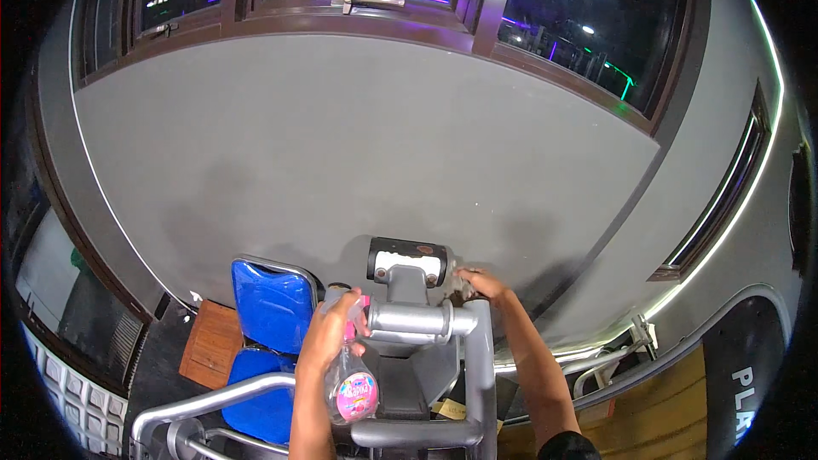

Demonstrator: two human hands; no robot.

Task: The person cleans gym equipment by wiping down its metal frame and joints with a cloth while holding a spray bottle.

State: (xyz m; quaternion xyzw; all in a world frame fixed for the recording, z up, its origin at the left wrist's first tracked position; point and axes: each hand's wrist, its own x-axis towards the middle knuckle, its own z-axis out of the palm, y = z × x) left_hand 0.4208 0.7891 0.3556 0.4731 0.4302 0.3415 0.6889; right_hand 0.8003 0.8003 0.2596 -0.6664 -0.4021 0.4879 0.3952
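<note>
My left hand (332, 332) grips the neck of a clear plastic spray bottle (353, 390) with a pink trigger head and a printed label. The bottle is in front of a silver tubular frame of what looks like gym equipment (409, 319). On top of the frame sits a worn black pad (409, 259), its covering peeled to a white layer. My right hand (484, 284) reaches past the frame and holds a greyish rag (460, 284) by the pad's right end. Part of the rag is hidden behind the frame.
A blue padded chair (275, 303) stands left of the frame, beside a brown wooden box (211, 344). Behind is a grey wall (358, 140) under brown-framed windows (367, 13). A bent silver tube (211, 399) runs across the lower left. Further metal bars (601, 364) lie right.
</note>
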